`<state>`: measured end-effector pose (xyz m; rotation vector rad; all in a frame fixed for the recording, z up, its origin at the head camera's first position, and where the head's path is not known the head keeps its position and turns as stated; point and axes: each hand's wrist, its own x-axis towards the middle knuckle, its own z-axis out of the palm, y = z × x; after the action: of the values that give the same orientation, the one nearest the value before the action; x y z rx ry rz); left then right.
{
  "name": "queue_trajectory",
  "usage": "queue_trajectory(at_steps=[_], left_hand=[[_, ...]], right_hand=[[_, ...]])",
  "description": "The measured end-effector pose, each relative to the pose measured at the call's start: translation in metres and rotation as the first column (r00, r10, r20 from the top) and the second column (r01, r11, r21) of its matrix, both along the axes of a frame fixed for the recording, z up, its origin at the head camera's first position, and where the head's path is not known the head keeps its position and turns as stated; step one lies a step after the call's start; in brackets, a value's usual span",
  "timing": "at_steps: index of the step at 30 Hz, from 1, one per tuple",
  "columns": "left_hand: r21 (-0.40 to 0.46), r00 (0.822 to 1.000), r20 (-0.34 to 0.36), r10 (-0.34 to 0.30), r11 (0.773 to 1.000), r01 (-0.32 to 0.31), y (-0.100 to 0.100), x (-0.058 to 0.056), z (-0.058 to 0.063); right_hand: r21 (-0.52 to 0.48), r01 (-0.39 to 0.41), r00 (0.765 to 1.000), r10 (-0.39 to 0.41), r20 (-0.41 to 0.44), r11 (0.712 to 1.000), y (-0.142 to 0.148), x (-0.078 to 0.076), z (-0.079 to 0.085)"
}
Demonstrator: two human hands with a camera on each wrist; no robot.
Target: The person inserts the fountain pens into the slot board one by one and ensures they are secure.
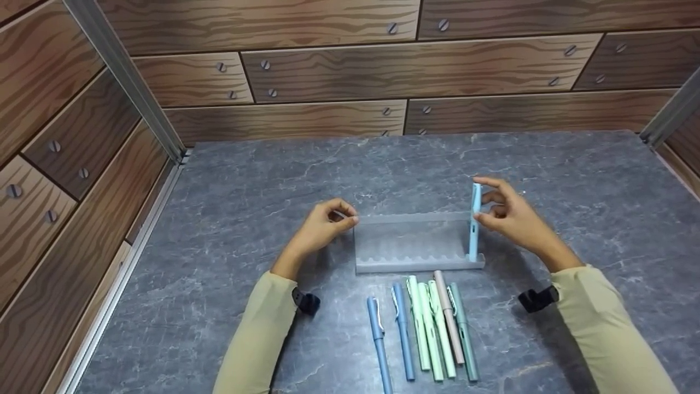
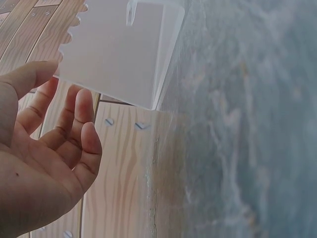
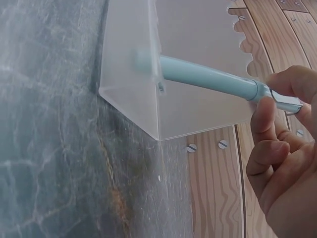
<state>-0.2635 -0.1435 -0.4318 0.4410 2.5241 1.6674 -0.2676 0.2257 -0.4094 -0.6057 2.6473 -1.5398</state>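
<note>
A frosted, see-through pen rack (image 1: 410,238) with a scalloped front lip and back edge stands on the table. My left hand (image 1: 326,225) pinches its upper left corner between thumb and index finger, the other fingers loosely bent in the left wrist view. At the rack's right end a light blue pen (image 1: 473,241) stands nearly upright, its lower end behind the front lip. My right hand (image 1: 508,210) holds this pen near its clip end. In the right wrist view the pen's lower part (image 3: 143,61) shows blurred through the frosted plastic.
In front of the rack several capped pens lie side by side: two blue pens (image 1: 403,334), three light green pens (image 1: 429,328), a greyish-brown pen (image 1: 449,317) and a dark green pen (image 1: 464,334). Wood-patterned panels (image 1: 350,71) bound the grey marbled table (image 1: 246,180) behind and at the sides.
</note>
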Motion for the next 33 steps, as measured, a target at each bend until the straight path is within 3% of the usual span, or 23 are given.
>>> queue_trajectory(at_steps=[18,33], left_hand=[[0.039,0.999,0.033,0.006,0.999,-0.007,-0.0003,-0.0009,-0.0020],[0.029,1.000,0.007,-0.002,1.000,0.002,-0.0005,-0.0015,-0.0023]], right_hand=[[-0.013,-0.006,1.000,0.006,0.003,1.000,-0.0012,-0.0003,-0.0031],[-0.014,0.007,1.000,-0.007,-0.024,1.000,0.0032,0.0027,-0.0077]])
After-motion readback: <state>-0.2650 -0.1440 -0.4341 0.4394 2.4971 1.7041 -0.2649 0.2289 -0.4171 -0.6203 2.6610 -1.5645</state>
